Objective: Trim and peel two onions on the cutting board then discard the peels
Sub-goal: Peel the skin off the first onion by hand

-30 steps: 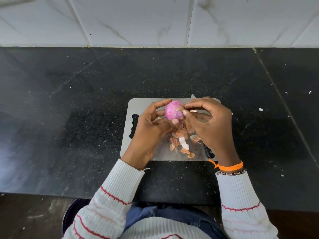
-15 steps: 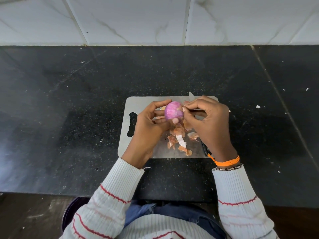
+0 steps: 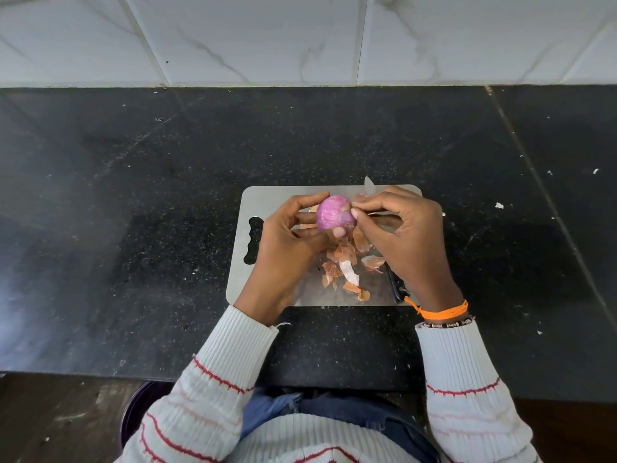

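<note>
Nearest the person, below the surface edge, a dark round container (image 3: 133,409) sits low at the left, perhaps the place meant for the peels, though too little of it shows to be sure. On the black surface (image 3: 133,228) lies the grey cutting board (image 3: 267,202), its handle slot to the left, and on its near half a loose heap of papery peels (image 3: 347,269) has gathered right under the work, so the waste stays in one spot for clearing. A knife (image 3: 395,285) lies along the board's right side, mostly hidden beneath the right wrist, set aside since peeling needs fingers only. Above the heap, the left hand (image 3: 287,238) curls round the onion (image 3: 334,213), cradling it off the board with the purple flesh turned up. The right hand (image 3: 407,235) pinches at the onion's right edge with thumb and forefinger, apparently catching a last shred of skin. No second onion shows. Beyond the board, bare surface runs to the tiled wall (image 3: 300,38).
</note>
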The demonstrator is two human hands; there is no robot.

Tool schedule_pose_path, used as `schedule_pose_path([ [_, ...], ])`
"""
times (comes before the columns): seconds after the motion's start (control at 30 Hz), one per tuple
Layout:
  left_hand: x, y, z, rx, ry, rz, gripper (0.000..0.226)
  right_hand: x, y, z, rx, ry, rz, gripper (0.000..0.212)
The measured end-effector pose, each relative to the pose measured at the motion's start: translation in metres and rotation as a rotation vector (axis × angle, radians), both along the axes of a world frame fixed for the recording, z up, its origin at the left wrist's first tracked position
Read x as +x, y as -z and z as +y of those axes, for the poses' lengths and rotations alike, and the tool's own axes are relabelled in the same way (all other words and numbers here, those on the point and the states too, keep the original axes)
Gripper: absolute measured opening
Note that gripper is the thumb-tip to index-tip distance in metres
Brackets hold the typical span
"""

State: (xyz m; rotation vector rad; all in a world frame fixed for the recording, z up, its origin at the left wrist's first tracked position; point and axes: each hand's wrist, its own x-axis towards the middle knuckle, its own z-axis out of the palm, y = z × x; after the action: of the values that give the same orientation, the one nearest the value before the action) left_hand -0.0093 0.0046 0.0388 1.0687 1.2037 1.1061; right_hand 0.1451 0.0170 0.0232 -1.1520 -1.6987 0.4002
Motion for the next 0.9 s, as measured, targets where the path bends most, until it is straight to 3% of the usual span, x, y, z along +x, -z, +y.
schedule_pose_path([
  [0.33,0.002,0.003,0.000,-0.040,-0.007,0.024,0.046,0.001,0.007,0.005,-0.005,-0.008,-0.201,0.004],
  [0.63,0.001,0.003,0.000,-0.034,0.025,0.011,0.044,0.005,0.008,0.003,-0.167,-0.012,0.115,0.016],
  [0.9,0.003,0.001,-0.001,-0.005,0.015,0.037,0.045,0.008,0.003,-0.001,-0.008,-0.024,-0.077,0.008],
])
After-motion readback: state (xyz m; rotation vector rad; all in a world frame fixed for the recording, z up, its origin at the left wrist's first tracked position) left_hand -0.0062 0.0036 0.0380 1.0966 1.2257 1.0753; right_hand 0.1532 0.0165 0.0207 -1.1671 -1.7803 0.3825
